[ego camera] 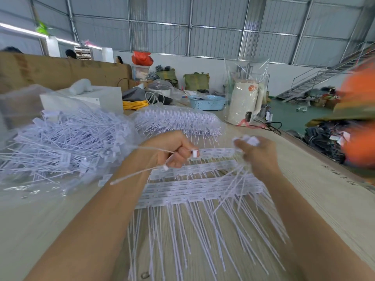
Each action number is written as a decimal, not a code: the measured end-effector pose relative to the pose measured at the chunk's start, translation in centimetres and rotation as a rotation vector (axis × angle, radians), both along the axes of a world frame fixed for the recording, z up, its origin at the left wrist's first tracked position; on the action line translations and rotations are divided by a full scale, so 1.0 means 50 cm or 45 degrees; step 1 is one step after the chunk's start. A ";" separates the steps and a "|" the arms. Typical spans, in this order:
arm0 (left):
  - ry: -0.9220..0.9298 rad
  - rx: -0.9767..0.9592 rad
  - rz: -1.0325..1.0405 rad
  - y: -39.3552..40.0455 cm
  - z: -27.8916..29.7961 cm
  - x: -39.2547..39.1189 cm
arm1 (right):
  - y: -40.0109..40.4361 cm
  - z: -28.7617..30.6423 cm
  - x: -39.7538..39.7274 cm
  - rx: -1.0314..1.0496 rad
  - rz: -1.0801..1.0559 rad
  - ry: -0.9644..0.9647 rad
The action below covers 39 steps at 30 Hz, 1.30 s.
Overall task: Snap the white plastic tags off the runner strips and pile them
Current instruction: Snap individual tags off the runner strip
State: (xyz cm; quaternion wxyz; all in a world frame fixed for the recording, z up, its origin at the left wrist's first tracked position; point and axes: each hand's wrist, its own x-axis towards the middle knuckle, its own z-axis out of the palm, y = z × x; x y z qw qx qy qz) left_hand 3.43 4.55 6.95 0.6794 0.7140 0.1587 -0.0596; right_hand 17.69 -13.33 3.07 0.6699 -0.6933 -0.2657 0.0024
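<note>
Both hands work above the table (304, 179): the left hand (172, 151) grips two loose tags (142, 173), and the right hand (257, 155) grips a bundle of tags (251, 141). Beneath them lie the runner strips (194, 187). The tag pile (60, 147) sits left.

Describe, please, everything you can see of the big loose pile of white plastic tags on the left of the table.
The big loose pile of white plastic tags lies on the left of the pale table, partly on and under crumpled clear plastic sheeting. Each tag looks like a small flat rectangular head with a long thin tail. They are tangled and point every way. Neither hand touches the pile; the left hand is just beside its right edge.
</note>
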 end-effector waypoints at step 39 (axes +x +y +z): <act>-0.590 1.026 0.018 -0.154 -0.032 0.046 | 0.038 0.054 -0.072 -0.175 0.191 -0.487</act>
